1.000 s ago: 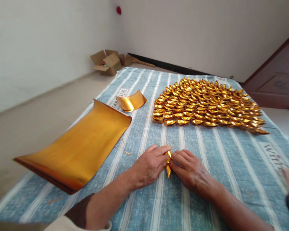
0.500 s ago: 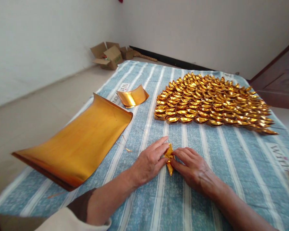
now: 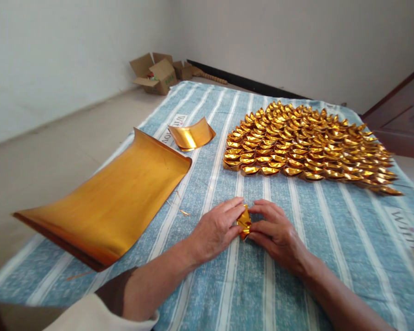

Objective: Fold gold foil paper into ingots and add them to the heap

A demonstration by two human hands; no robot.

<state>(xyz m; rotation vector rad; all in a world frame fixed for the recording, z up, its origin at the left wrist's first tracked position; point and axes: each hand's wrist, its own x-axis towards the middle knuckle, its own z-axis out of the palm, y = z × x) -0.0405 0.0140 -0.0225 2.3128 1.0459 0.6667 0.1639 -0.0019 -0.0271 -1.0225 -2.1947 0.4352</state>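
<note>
I see my left hand (image 3: 215, 227) and right hand (image 3: 276, 230) both pinching a small gold paper (image 3: 244, 222) tight between the fingertips, low on the striped cloth (image 3: 296, 257) near its front edge.

A blue cloth with white stripes (image 3: 296, 239) and printed lettering lay spread across the floor. On its far right part sat a broad, tightly packed mass of small folded gold foil ingots (image 3: 307, 145), set in overlapping rows. To the left rested a large stack of gold foil sheets (image 3: 113, 202), its far edge curling upward and its near left corner reaching past the cloth onto the pale bare floor (image 3: 55, 142). Just beyond that stack lay a small curved piece of gold foil (image 3: 192, 134). At the far left, against the white wall (image 3: 72, 50), stood open brown cardboard boxes (image 3: 157, 72). A dark wooden door (image 3: 403, 115) showed at the far right.
</note>
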